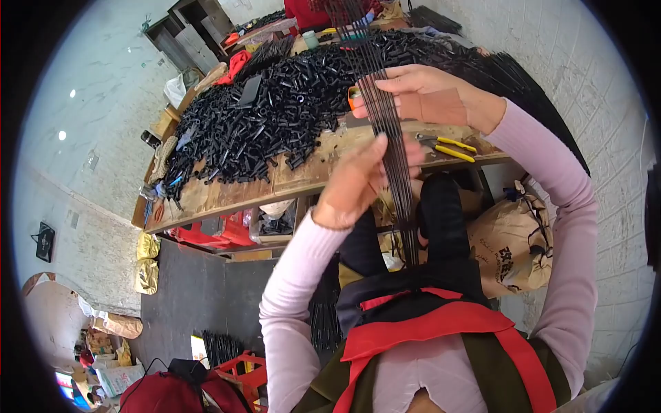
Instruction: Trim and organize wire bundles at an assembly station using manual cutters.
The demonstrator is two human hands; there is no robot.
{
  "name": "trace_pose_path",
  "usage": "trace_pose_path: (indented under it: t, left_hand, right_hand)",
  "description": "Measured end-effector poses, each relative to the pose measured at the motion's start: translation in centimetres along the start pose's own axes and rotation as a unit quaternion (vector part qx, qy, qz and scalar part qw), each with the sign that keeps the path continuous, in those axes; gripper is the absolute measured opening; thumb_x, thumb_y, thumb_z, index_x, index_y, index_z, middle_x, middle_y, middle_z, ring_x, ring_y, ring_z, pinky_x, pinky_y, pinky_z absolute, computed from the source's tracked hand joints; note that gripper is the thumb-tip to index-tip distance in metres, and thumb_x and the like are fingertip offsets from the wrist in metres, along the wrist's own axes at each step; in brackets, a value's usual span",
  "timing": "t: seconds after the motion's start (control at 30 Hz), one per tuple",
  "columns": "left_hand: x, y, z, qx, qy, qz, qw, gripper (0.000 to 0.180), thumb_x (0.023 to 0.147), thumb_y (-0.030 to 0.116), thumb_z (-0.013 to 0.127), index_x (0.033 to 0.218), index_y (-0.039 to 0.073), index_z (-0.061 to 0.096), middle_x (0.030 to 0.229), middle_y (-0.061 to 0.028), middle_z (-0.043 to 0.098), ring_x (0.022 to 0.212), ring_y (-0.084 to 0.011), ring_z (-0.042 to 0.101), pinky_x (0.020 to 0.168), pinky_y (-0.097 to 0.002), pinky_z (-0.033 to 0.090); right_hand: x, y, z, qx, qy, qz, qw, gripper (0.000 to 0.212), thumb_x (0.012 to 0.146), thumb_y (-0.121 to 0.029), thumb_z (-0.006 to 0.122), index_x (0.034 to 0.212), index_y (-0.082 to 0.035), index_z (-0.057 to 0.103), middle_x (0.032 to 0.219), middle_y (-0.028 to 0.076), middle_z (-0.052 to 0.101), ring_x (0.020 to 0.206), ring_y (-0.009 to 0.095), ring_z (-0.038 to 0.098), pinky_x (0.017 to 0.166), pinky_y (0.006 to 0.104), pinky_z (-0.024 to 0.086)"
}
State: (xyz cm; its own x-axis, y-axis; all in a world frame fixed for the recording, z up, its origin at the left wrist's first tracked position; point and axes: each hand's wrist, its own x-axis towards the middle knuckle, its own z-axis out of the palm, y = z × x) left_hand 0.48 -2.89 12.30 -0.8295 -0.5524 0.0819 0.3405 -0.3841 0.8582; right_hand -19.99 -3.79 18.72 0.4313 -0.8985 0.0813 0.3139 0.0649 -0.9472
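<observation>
A bundle of long, thin dark rods (394, 148) stands upright in front of me, its lower end near my lap and its top reaching over the workbench. My right hand (430, 96) is closed round it higher up, with the thumb across the front. Lower down, my left hand (353, 180) holds the bundle from the left; its thumb lies along the near side and its slightly blurred fingers show behind the rods. Beside the bundle, pliers with yellow handles (456, 149) lie at the bench's near edge. A small orange container (354, 98) is partly hidden behind the bundle.
A wide heap of short black tubular pieces (268, 113) covers much of the wooden bench (282, 180). More dark rods (513, 76) lie at the right. A brown sack (513, 241) stands by my right leg. A person in red (299, 12) is across the bench.
</observation>
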Motion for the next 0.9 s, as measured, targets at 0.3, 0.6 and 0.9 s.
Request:
trace_pose_path:
  t: [0.3,0.6,0.9]
  left_hand:
    - [-1.4,-0.4,0.2,0.002,0.011,-0.032,0.999,0.046,0.106,0.026,0.040,0.132,-0.011,0.044,0.124,-0.0226,0.059,0.113,-0.0285,0.062,0.096,-0.0418,0.053]
    - [4.9,1.0,-3.5,-0.040,-0.044,0.007,0.998,0.047,0.106,0.029,0.037,0.133,-0.008,0.044,0.126,-0.0196,0.060,0.116,-0.0294,0.061,0.098,-0.0390,0.051]
    - [12.2,-4.6,-14.5,-0.181,0.057,-0.208,0.960,0.065,0.102,0.053,0.034,0.136,-0.002,0.042,0.137,-0.0200,0.052,0.124,-0.0329,0.054,0.105,-0.0472,0.043]
  right_hand:
    - [-0.5,0.9,1.4,-0.012,0.001,-0.018,1.000,0.037,0.100,-0.016,0.052,0.129,0.007,0.050,0.127,0.021,0.059,0.119,0.029,0.059,0.103,0.0374,0.048]
    - [1.6,1.5,-1.0,-0.169,0.099,-0.116,0.974,0.035,0.096,-0.015,0.060,0.125,0.004,0.056,0.114,0.014,0.066,0.104,0.020,0.065,0.095,0.0324,0.053]
    - [-2.8,17.6,-3.4,-0.217,0.060,-0.017,0.974,0.018,0.092,-0.007,0.064,0.107,0.001,0.070,0.096,0.008,0.073,0.082,0.010,0.066,0.075,0.0252,0.052]
